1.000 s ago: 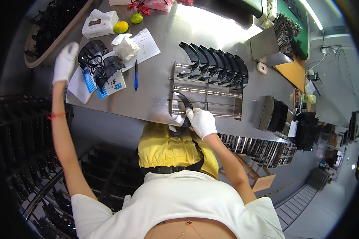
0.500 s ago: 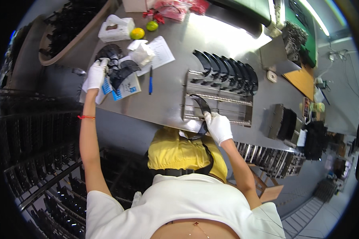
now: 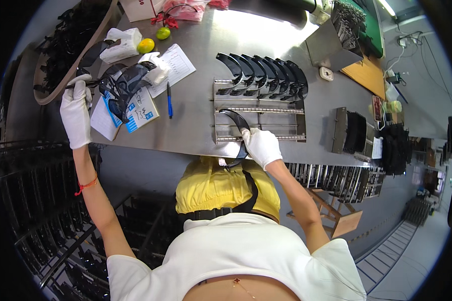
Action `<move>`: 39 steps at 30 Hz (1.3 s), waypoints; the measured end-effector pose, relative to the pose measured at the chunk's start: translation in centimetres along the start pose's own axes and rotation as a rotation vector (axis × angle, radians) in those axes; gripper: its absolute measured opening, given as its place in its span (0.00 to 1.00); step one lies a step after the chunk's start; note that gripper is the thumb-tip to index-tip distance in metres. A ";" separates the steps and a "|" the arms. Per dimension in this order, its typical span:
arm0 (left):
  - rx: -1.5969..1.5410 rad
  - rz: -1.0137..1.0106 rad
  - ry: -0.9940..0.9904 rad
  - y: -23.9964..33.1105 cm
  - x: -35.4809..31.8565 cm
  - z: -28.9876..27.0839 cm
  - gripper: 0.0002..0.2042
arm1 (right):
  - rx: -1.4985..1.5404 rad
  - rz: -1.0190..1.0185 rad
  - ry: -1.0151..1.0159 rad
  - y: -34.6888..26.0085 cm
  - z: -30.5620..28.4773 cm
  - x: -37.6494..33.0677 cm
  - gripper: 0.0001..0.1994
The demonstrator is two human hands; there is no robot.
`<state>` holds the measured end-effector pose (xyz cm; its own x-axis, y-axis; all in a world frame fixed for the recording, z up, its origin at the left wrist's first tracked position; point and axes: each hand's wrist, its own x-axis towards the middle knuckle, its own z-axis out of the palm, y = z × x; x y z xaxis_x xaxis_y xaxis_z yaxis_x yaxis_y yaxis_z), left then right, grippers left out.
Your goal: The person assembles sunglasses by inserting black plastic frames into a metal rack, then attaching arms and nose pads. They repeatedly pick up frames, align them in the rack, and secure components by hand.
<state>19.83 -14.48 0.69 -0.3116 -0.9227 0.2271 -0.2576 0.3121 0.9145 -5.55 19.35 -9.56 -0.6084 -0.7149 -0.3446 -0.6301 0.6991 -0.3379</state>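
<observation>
- A person's right hand [image 3: 260, 146], in a white fabric glove, grips a glossy black curved strip [image 3: 232, 117] at the near left part of a silver rectangular metal rack [image 3: 266, 111]. The strip arcs across the rack's near bar, its lower end reaching past the rack on the near side; whether the two touch cannot be told.
- Well to the left of the rack, the left hand [image 3: 76, 114], also in a white fabric glove, closes its fingers on a dark glossy curved piece [image 3: 90, 56].
- Black curved blades [image 3: 270, 75] line up side by side along the rack's far side.
- Between the rack and the left hand, a jumbled pile of black curved pieces [image 3: 127, 83] lies partly over a flat white-and-blue box [image 3: 145, 119].
- Just left of the rack, a slim blue pen [image 3: 170, 103] rests on the grey metal table [image 3: 193, 123].
- Beyond the rack, to its far left, sit a round orange fruit [image 3: 145, 46] and a round green fruit [image 3: 163, 33].
</observation>
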 end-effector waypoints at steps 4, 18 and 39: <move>-0.100 0.035 -0.108 2.5 -1.9 3.2 0.12 | 0.029 0.028 0.022 0.0 2.2 0.5 0.24; 0.038 0.285 -0.448 8.1 -13.3 16.1 0.04 | 1.501 0.063 0.163 0.0 -10.4 -2.8 0.10; -0.340 0.211 -1.121 8.4 -13.6 16.1 0.06 | 0.731 -0.604 -0.069 3.2 -12.0 -1.1 0.11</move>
<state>7.17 4.30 -0.08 -0.9884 -0.0952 0.1186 0.0975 0.2018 0.9746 -12.69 22.27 0.21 -0.2334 -0.9721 0.0245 -0.3568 0.0622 -0.9321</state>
